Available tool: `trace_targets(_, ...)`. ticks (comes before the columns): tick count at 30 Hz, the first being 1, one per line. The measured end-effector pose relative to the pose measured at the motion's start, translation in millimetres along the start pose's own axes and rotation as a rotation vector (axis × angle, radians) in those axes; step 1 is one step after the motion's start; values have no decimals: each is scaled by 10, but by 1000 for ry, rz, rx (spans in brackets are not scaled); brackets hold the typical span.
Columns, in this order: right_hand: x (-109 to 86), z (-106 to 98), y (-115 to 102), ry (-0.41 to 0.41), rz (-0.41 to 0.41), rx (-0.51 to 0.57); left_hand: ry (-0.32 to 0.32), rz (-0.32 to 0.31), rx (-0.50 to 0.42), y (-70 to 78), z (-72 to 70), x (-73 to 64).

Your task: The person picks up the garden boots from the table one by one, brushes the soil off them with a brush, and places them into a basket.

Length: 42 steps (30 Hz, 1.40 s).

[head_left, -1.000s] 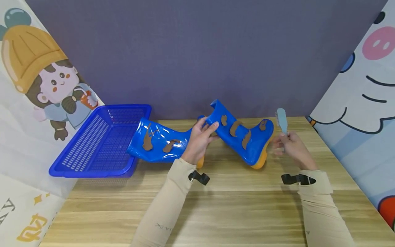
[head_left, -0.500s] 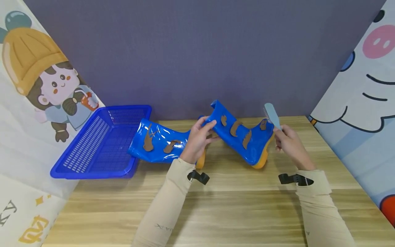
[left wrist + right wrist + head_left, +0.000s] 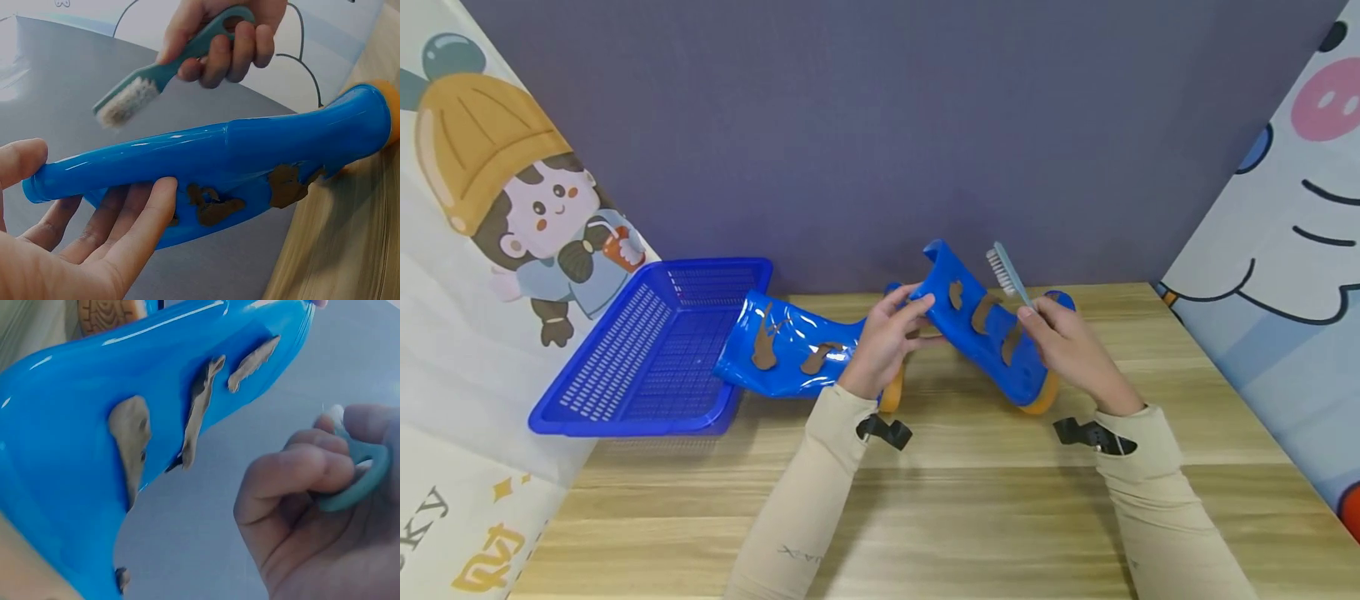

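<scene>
Head view: the left hand point(image 3: 887, 337), at centre, grips the tilted boot point(image 3: 973, 346) by its shaft top; the right hand point(image 3: 1067, 346), right of centre, holds the brush point(image 3: 1013, 273) and hides part of that boot's foot. The foot of the second boot point(image 3: 786, 379) is largely masked by the left hand. Since the earlier frames, the brush has shifted leftward from toe to shaft. Left wrist: bristles point(image 3: 130, 100) blurred, apart from the boot. Right wrist: brush head mostly concealed by curled fingers point(image 3: 294, 478); boot cut off lower left.
</scene>
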State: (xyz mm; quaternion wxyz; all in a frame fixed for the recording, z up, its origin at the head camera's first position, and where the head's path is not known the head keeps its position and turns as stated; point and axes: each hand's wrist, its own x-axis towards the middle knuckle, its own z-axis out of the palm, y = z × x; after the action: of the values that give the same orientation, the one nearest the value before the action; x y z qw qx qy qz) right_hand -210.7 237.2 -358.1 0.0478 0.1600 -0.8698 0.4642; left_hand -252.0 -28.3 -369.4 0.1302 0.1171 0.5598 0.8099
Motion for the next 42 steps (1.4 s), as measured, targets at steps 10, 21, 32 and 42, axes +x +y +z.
trace_targets(10, 23, 100, -37, 11, -36, -98, 1, -25, -43, 30, -37, -47)
trace_targets(21, -33, 97, -40, -122, -87, -36, -13, -55, -64, 10, -66, -30)
trace_targets(32, 17, 187, 42, -227, -91, -51, -15, -54, -56, 18, -56, -7)
trace_targets(42, 51, 165, 105, -202, -77, -124, -42, -33, -46, 13, -60, 3)
